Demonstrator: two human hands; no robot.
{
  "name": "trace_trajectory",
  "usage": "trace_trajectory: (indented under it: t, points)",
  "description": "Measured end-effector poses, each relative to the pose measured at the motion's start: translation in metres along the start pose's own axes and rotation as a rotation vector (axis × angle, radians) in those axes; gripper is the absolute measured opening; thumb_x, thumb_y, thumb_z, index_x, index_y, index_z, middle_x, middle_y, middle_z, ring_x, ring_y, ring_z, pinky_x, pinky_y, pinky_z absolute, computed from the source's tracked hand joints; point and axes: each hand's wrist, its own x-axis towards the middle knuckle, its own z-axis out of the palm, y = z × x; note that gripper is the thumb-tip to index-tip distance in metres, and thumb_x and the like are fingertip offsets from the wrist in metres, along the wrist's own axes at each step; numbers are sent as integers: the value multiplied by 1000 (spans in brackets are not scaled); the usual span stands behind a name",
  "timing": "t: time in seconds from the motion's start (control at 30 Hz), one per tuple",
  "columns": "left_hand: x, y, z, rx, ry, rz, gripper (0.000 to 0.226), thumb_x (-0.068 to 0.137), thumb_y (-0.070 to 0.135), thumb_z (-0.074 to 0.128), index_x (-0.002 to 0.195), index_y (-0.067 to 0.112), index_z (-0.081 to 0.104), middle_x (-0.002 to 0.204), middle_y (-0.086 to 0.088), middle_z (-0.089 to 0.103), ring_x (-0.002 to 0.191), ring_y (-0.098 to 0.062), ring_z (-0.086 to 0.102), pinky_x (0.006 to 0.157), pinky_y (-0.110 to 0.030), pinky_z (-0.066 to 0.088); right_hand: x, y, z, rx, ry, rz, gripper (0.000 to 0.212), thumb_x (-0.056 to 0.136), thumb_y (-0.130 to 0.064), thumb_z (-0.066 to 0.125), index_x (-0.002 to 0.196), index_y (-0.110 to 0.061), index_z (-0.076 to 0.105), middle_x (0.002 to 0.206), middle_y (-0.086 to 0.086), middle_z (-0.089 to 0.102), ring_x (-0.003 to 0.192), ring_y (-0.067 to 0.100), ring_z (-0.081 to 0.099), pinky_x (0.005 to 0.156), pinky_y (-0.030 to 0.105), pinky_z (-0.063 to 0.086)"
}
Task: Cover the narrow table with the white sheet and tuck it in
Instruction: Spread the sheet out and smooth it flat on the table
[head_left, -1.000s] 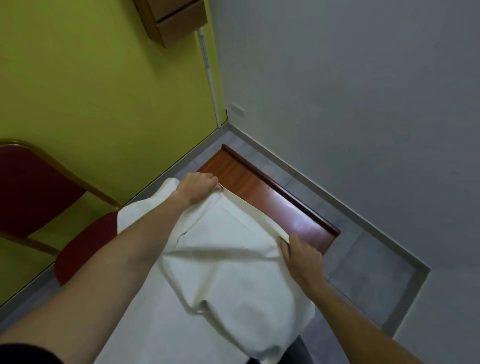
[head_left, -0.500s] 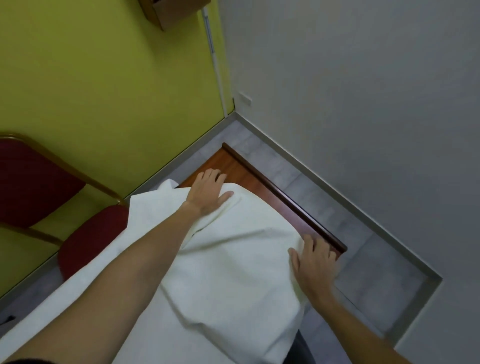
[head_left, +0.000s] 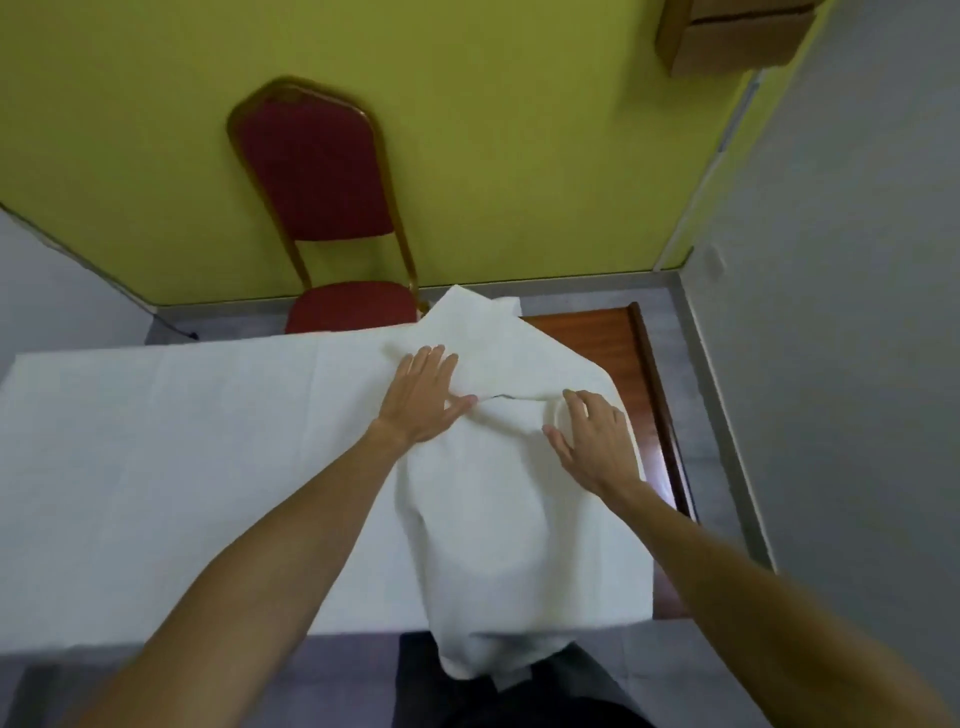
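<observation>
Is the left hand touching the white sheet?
Touching. In the head view the left hand lies flat, palm down, on the white sheet.

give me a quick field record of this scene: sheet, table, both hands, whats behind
sheet: white sheet spread over most of the top, bunched and folded at the right end
table: narrow table, bare wood showing at the right end
left hand: left hand flat on the sheet, fingers spread
right hand: right hand open, on the bunched part
behind: red chair against a yellow-green wall

The narrow wooden table (head_left: 597, 332) lies mostly under the white sheet (head_left: 208, 467), right end bare.
</observation>
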Motion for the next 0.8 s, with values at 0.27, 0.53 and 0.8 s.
trace_trajectory:
  t: [0.27, 0.53, 0.8]
  points:
    - [-146, 37, 22, -114, -63, -394, 92, 85, 73, 12, 150, 10, 31, 158, -15, 26, 146, -31, 21, 119, -47, 15, -5, -16, -13, -15, -135, -343, 60, 96, -54, 46, 135, -9, 46, 135, 14, 52, 121, 34, 50, 100, 46, 42]
    - [-243, 86, 38, -215, 4, -698, 95, 84, 77, 11, 153, 12, 24, 160, -13, 22, 147, -31, 17, 120, -46, 11, -14, -34, -29, -101, -294, -520, 87, 91, -72, 23, 151, -9, 31, 158, 22, 28, 146, 43, 25, 120, 52, 23]
    - [-289, 170, 47, -294, 19, -870, 99, 82, 78, 8, 154, 11, 20, 161, -12, 19, 147, -30, 16, 120, -45, 9, -35, -22, -58, -204, -350, -701, 92, 95, -73, 25, 156, -5, 18, 164, 23, 12, 152, 40, 9, 123, 51, 11]
